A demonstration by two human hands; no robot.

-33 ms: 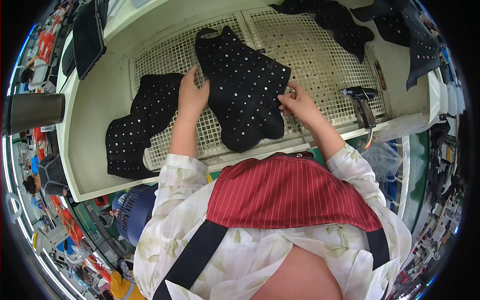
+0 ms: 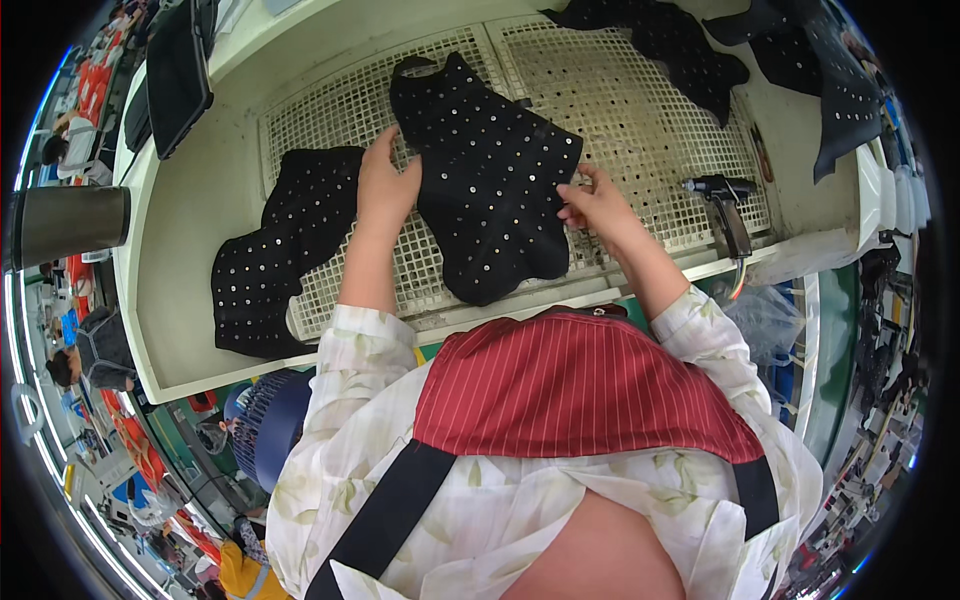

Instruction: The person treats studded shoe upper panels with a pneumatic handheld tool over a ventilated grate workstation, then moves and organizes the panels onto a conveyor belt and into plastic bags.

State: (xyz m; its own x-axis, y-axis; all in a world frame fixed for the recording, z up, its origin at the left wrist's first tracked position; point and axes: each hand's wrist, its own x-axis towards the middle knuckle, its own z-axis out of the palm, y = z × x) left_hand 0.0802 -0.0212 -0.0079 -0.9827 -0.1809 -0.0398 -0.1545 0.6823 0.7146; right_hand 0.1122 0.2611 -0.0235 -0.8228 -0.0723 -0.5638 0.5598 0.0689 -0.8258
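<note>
A black fabric piece dotted with small shiny studs lies on the pale grid, in the middle of the tray. At its left side is my left hand, thumb spread from the fingers, holding nothing. My right hand has its thumb and fingers closed at the right edge of that piece, pinching it; the fingertips are partly hidden. Left of my left hand lies a second black studded piece, reaching from the grid onto the tray's bare left part.
Around the grid runs a cream tray wall. A pistol-shaped tool rests at the right. More black studded pieces lie at the far right. A dark tablet and a grey cylinder stand at the left.
</note>
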